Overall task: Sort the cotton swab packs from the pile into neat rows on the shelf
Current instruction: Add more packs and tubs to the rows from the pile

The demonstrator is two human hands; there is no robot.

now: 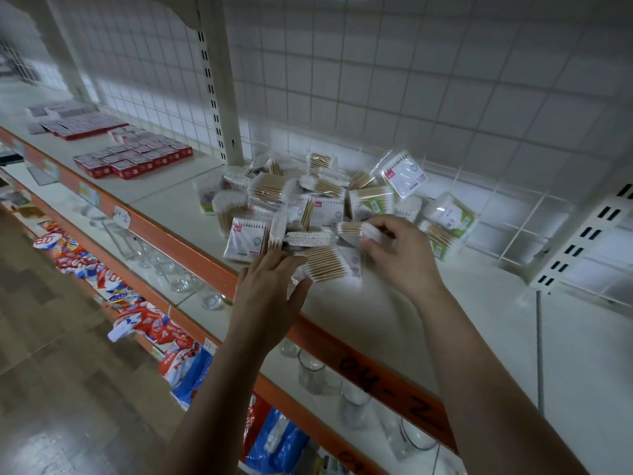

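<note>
**Status: pile unsorted, rows not started**

The right grip is closed in a pinch, with fingers and thumb on one small pack at the near edge of the pile. The left grip is open. Its straight fingers lie on the front pack, which rests flat on the shelf.

Progress is judged as early. All visible swab packs lie jumbled and overlapping near the back grid, and no row has been formed. The bare shelf area to the right is available for rows.

The labels are too small to read. It cannot be determined how many packs lie lower in the pile. The left thumb is hidden.
</note>
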